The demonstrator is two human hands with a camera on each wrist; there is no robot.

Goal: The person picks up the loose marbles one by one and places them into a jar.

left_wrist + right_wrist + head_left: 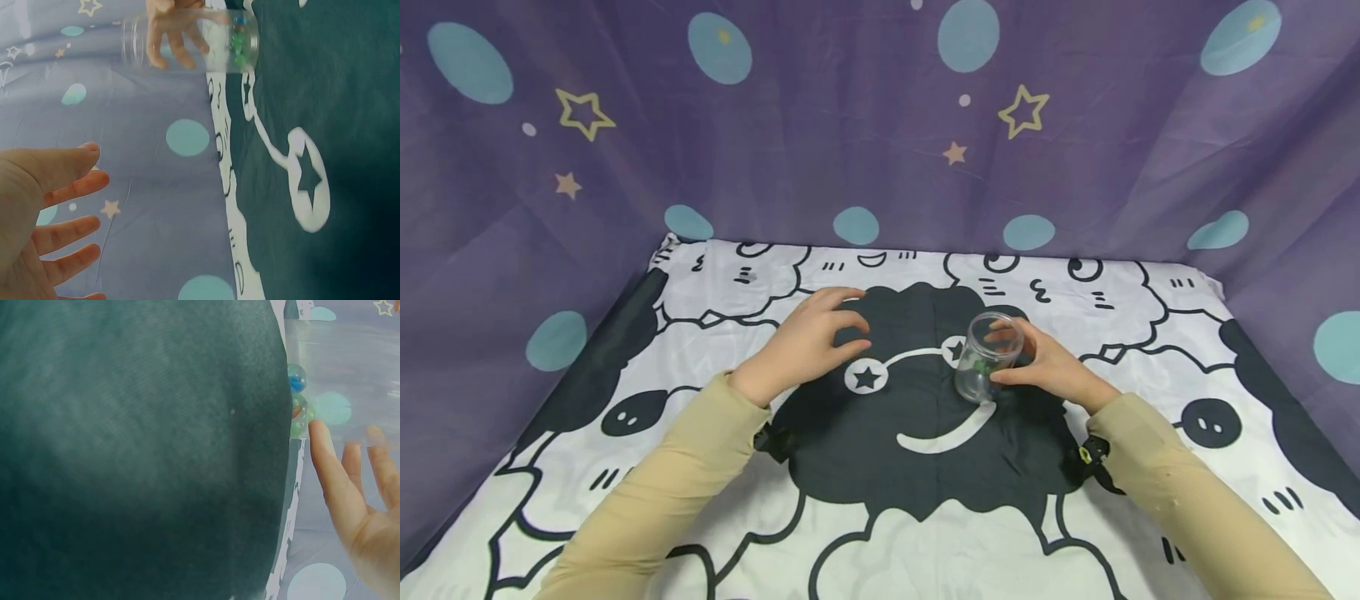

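Observation:
A clear jar [973, 379] stands on the dark part of the printed cloth, a few glass marbles [297, 380] at its bottom. At its right side is my right hand [1052, 367], fingers spread and only gently bent; the thumb and fingertips overlap the jar's edge, and contact is unclear. Through the jar [234, 40], the left wrist view shows some of those fingers. My left hand [808, 346] hovers left of the jar, fingers apart and loosely bent, holding nothing.
A black-and-white cartoon cloth [940, 550] covers the table. Behind the table's far edge hangs a purple curtain [865, 125] with blue ovals and stars, which also runs down both sides.

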